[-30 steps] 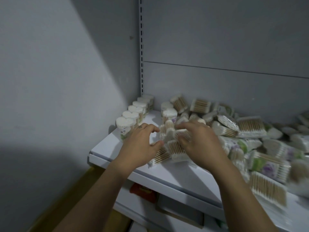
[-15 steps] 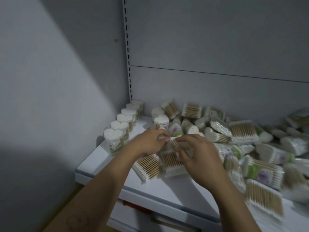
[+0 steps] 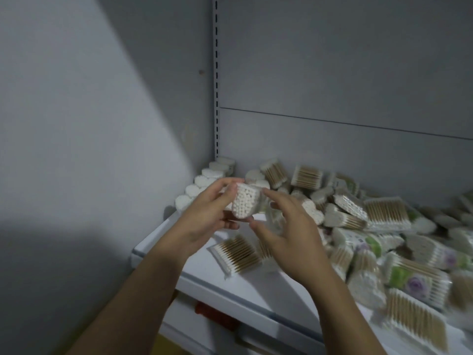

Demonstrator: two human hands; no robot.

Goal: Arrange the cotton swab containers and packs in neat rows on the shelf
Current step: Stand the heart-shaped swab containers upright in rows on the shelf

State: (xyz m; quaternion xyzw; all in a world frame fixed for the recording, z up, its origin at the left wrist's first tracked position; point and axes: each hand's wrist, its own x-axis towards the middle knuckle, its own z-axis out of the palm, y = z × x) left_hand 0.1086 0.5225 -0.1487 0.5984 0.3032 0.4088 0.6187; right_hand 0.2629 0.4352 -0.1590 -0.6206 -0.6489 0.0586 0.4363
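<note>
1. The left hand (image 3: 204, 216) grips a cotton swab pack (image 3: 244, 204) above the white shelf (image 3: 256, 285), with the swab tips facing the camera.
2. The right hand (image 3: 289, 226) is just beside the pack, fingers loosely spread and holding nothing.
3. Heart-shaped containers (image 3: 204, 180) line the left wall, and loose packs (image 3: 386, 211) are heaped to the right.

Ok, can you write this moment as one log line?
left hand: holds swab pack above shelf | right hand: open beside it | container row: along left wall | pile: unsorted
</note>
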